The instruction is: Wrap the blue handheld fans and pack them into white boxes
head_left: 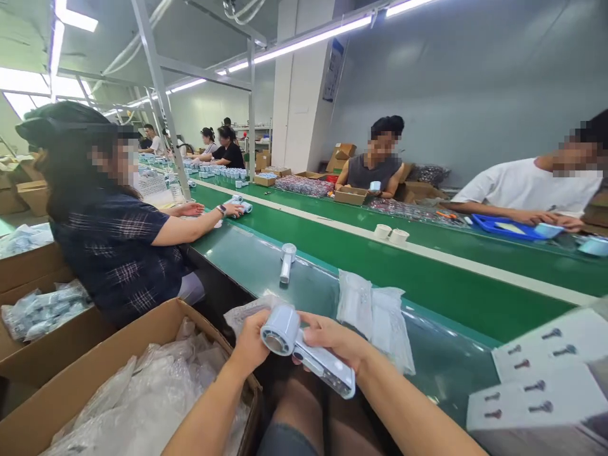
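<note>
A pale blue handheld fan (304, 349) lies across both of my hands, just in front of the bench edge. My left hand (250, 345) is closed on its round head. My right hand (336, 345) grips the handle from above, fingers wrapped round it. A second fan of the same kind (287, 260) lies on the dark green bench beyond. Clear plastic bags (375, 315) are piled on the bench to the right of my hands.
An open cardboard box (71, 380) with empty plastic bags stands at my left. White printed boxes (541, 380) are stacked at the right. A green conveyor belt (427, 266) runs past, carrying two white cups (390, 234). Several people sit working along both sides.
</note>
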A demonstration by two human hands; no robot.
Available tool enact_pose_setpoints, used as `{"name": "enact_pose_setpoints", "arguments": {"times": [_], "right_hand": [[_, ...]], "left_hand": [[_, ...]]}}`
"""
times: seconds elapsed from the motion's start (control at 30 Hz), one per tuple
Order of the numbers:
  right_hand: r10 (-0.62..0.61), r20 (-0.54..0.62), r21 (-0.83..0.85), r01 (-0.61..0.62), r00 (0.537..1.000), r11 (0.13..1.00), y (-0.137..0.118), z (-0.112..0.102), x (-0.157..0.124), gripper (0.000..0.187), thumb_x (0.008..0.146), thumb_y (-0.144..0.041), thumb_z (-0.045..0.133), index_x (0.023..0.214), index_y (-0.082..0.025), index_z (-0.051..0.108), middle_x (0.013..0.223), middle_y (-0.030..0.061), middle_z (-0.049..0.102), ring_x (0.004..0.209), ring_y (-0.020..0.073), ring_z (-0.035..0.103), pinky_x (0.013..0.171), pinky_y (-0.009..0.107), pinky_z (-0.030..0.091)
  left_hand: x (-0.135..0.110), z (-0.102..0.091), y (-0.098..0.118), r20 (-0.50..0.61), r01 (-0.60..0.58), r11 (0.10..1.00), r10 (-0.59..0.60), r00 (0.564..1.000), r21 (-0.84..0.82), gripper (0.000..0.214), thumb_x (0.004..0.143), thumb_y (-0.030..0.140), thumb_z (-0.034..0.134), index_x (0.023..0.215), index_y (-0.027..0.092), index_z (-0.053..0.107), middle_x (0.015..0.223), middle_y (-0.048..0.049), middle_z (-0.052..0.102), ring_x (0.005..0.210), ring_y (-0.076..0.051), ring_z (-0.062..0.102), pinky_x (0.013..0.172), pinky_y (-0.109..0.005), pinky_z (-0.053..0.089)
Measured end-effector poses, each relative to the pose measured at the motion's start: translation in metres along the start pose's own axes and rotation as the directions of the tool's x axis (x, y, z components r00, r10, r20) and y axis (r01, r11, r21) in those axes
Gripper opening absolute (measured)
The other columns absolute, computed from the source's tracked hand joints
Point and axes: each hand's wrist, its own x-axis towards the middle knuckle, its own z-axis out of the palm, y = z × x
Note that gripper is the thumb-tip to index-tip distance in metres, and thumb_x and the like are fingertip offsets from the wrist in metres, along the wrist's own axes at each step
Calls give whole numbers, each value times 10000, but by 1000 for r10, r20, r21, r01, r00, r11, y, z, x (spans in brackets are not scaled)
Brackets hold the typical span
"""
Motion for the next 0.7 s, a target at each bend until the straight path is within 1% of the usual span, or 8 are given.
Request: {"name": "enact_pose_setpoints", "arguments": {"times": [0.07,0.17,0.27,0.37,0.47,0.6,0.67,0.7], "right_hand": [[48,71,41,-51,996,998,13,6,-5,669,591,-344,829,1182,-161,574,862,64,707,670,181,687,527,236,527],[48,-25,43,-47,999,998,28,7,-10,530,645,-341,798,1101,-148,608,817,60,709,642,175,687,525,236,529],[31,-174,2,-32,984,999,43,7,-20,463,676,-347,780,1061,-158,606,775,48,713,608,161,680,540,238,528],[-1,-268,12,4,963,1000,55,10,-32,442,663,-363,790,1013,-171,600,745,40,713,610,175,682,552,261,532],[-39,-340,76,68,940,995,63,13,-40,437,653,-385,794,978,-169,597,730,37,706,605,182,676,553,287,535],[-78,-498,94,143,864,985,80,16,-36,405,561,-325,838,827,-182,568,641,-36,647,503,103,584,499,223,477],[-53,-561,136,155,826,979,95,16,-33,395,531,-294,837,755,-198,527,581,-69,590,478,85,539,474,203,443],[-13,-568,172,135,823,976,104,15,-33,381,544,-315,822,732,-206,509,568,-68,573,485,93,540,481,212,450]], "left_hand": [[-8,-1,2,79,73,992,-66,995,-99,199,670,319,746,662,127,695,645,-23,608,625,-130,511,608,-241,411],[-20,-5,-2,-84,258,927,-290,953,-271,265,617,367,765,656,127,660,536,18,537,482,-78,421,474,-203,318],[-32,-5,-4,-224,272,908,-351,909,-319,280,604,373,764,667,143,617,528,38,510,453,-64,381,425,-186,247],[-47,1,2,-270,143,986,-161,949,-87,224,722,375,698,743,161,638,625,6,576,558,-105,482,516,-207,373],[-67,11,7,-119,-90,954,129,984,286,149,853,296,582,850,181,677,779,-59,649,742,-169,571,711,-270,452],[-89,32,0,285,-453,739,354,891,498,219,889,178,463,936,160,675,837,-130,667,796,-216,579,744,-327,447],[-94,43,-6,332,-484,699,355,874,527,234,889,175,435,919,146,665,831,-139,662,781,-223,577,721,-331,440],[-96,48,-9,304,-440,721,322,897,535,235,894,185,429,902,147,661,824,-133,659,771,-219,577,714,-326,437]]}}
